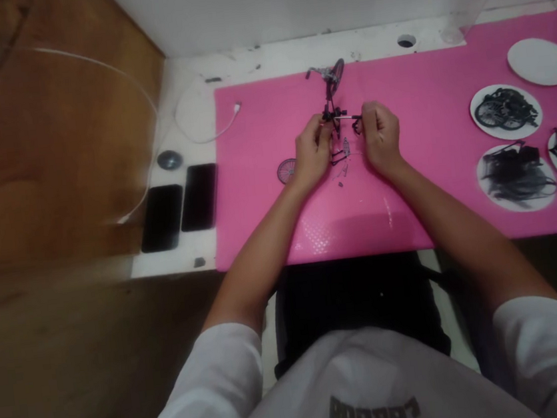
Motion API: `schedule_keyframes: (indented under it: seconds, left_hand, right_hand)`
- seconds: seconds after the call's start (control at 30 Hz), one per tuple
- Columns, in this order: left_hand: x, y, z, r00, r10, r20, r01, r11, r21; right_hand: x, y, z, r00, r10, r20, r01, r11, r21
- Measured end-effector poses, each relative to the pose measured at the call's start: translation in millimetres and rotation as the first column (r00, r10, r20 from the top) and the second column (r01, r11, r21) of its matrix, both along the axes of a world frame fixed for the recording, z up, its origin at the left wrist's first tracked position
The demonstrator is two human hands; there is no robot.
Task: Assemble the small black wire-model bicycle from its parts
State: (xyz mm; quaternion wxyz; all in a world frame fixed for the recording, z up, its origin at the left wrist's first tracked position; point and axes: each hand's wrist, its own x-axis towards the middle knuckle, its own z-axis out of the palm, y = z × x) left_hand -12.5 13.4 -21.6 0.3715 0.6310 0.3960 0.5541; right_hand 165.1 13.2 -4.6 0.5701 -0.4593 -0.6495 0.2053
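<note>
My left hand (313,151) is closed around the lower part of a miniature bicycle (330,99), which stands up from the pink mat with its handlebar and one wheel (339,77) at the far end. From the right, my right hand (381,135) is closed on what looks like a small screwdriver (348,118). Its thin silver shaft points left and meets the dark middle of the bicycle. A loose spoked wheel (286,170) lies beside my left wrist, partly covered by it. Between my hands are a dark frame piece (339,158) and several tiny parts (341,184).
The pink mat (260,224) covers most of the table. Plates with black bicycle parts (506,109) stand at right, near a bare white plate (540,62). Two phones (199,196), a round dark object (169,159) and a white cable (222,133) lie at left.
</note>
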Motion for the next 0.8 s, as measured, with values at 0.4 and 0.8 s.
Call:
schedule_keyframes:
  seconds: [0.4,0.8]
  left_hand:
    - [0.1,-2.7,0.3,0.999,0.020,-0.034,-0.020,1.000,0.013]
    - [-0.3,-3.9,1.8,0.998,0.006,-0.061,-0.004,0.999,0.031]
  right_hand:
    - [-0.3,-0.7,0.1,1.000,-0.030,-0.010,0.030,1.000,0.008]
    - [-0.5,-2.2,3.6,0.999,-0.044,0.026,0.044,0.999,0.021]
